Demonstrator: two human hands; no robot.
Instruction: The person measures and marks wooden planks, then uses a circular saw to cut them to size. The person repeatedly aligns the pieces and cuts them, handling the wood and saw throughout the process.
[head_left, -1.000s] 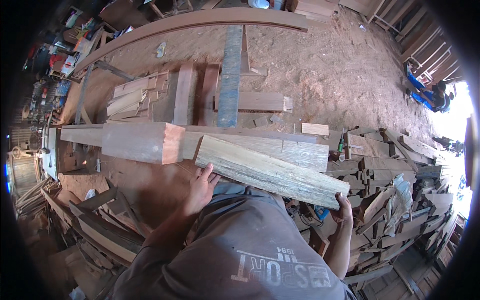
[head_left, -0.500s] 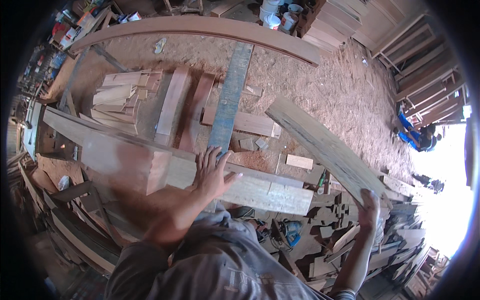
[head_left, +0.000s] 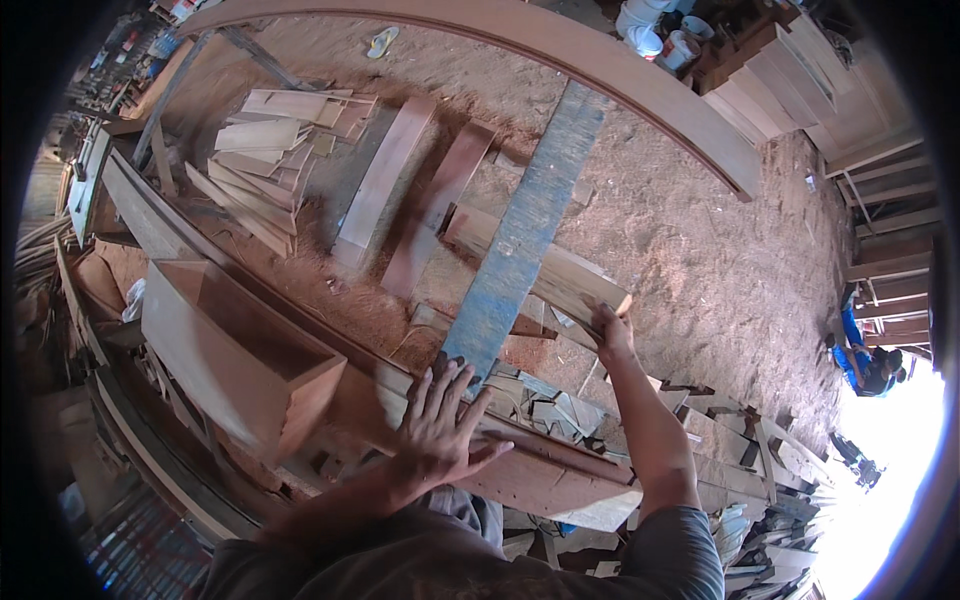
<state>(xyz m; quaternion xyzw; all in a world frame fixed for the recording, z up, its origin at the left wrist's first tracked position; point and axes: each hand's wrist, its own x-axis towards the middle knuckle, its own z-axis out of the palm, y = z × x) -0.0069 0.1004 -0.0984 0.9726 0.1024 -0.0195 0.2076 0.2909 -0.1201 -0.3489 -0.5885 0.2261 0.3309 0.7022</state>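
My left hand (head_left: 443, 425) lies with its fingers spread over the near end of a blue-stained plank (head_left: 530, 220), where that plank meets the long near beam (head_left: 560, 485). Nothing is in its grasp. Beyond and to the right, my right hand (head_left: 613, 335) grips the end of a wooden board (head_left: 575, 282). This board slants left from the hand, low beside the blue plank, which seems to cover its far part. An open-topped wooden box (head_left: 235, 355) rests by the near beam, left of my left hand.
A long curved-looking beam (head_left: 480, 25) spans the far side. On the sandy ground lie two boards (head_left: 385, 185) and a stack of thin wood pieces (head_left: 270, 150). Scrap wood (head_left: 740, 450) is heaped at lower right. A person (head_left: 870, 365) is at far right, near white buckets' side of the shop.
My right hand has carried the board left and farther away, lowering it toward the blue plank. My left hand stays on the plank's near end. The whole view has turned.
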